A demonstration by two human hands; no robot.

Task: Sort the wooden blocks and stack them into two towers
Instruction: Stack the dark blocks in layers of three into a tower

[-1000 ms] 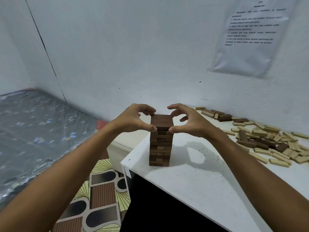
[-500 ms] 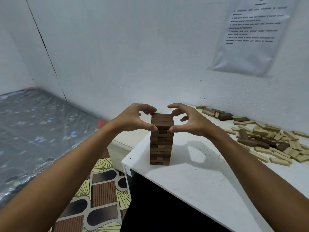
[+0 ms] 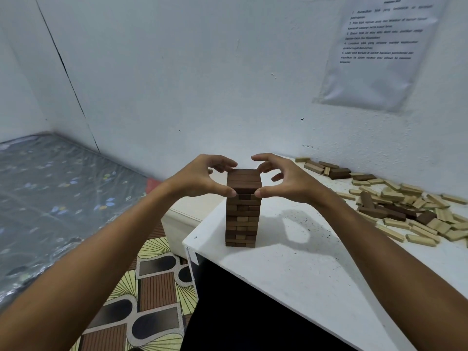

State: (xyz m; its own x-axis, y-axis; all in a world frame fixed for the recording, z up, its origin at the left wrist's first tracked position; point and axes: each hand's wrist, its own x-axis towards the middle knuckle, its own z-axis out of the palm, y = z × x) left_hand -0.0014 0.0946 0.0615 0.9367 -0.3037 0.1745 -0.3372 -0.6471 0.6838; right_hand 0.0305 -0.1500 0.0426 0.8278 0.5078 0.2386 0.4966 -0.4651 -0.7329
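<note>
Both hands at tower top
Left hand [image 3: 200, 177] and right hand [image 3: 286, 177] pinch the dark tower's [image 3: 242, 211] top layer, thumbs in front, curled fingers behind.

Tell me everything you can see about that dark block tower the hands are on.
The tower is a stack of brown, wood-like blocks laid in crossed layers, a few paler block ends showing lower down. It stands upright near the corner of the white table. The left hand and right hand cup its top layers from either side, thumbs against the near face and fingers curled behind.
</note>
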